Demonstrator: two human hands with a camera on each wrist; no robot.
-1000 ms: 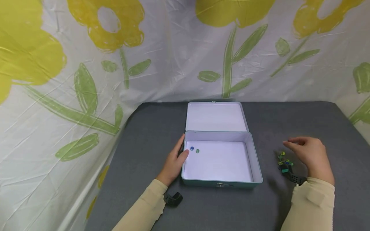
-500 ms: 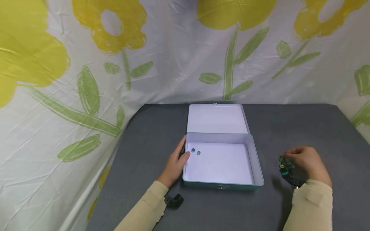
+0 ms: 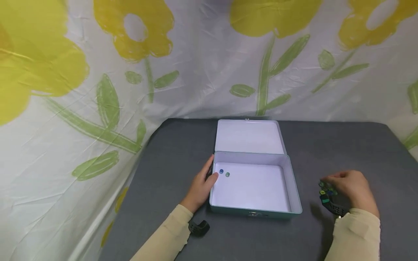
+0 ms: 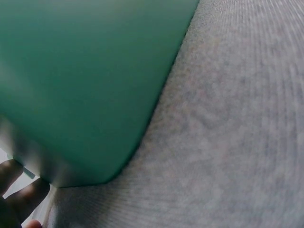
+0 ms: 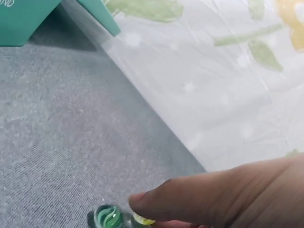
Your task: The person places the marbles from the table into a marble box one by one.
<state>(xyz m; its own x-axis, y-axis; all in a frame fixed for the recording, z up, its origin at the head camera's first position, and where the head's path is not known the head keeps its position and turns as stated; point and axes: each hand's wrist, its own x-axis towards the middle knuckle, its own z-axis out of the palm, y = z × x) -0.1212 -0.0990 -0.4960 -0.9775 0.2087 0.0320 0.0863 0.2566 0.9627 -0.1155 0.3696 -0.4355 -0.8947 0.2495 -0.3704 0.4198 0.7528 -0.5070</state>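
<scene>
A green tin box (image 3: 291, 181) with a white interior stands on the dark cloth, its hinged lid (image 3: 249, 137) laid back behind it. My left hand (image 3: 200, 186) holds the box's left wall, thumb over the rim and fingers along the outside. Inside the box, a blue marble (image 3: 221, 171) and a green marble (image 3: 227, 174) lie near that wall. To the right of the box, my right hand (image 3: 354, 186) is down at a small cluster of marbles (image 3: 322, 192), partly covered by the hand and wrist strap. In the right wrist view its thumb and finger pinch a yellow marble (image 5: 144, 220) beside a green-swirled marble (image 5: 108, 217).
Dark grey cloth (image 3: 254, 243) covers the table. Behind and to the left hangs a white sheet (image 3: 202, 69) printed with yellow flowers. The box's front latch (image 3: 254, 214) faces me. A black strap with a camera (image 3: 199, 228) sits at the left wrist.
My right hand has come down and towards me onto the marble cluster, its fingertips closing there. The left hand stays on the box wall. The head view has shifted slightly.
</scene>
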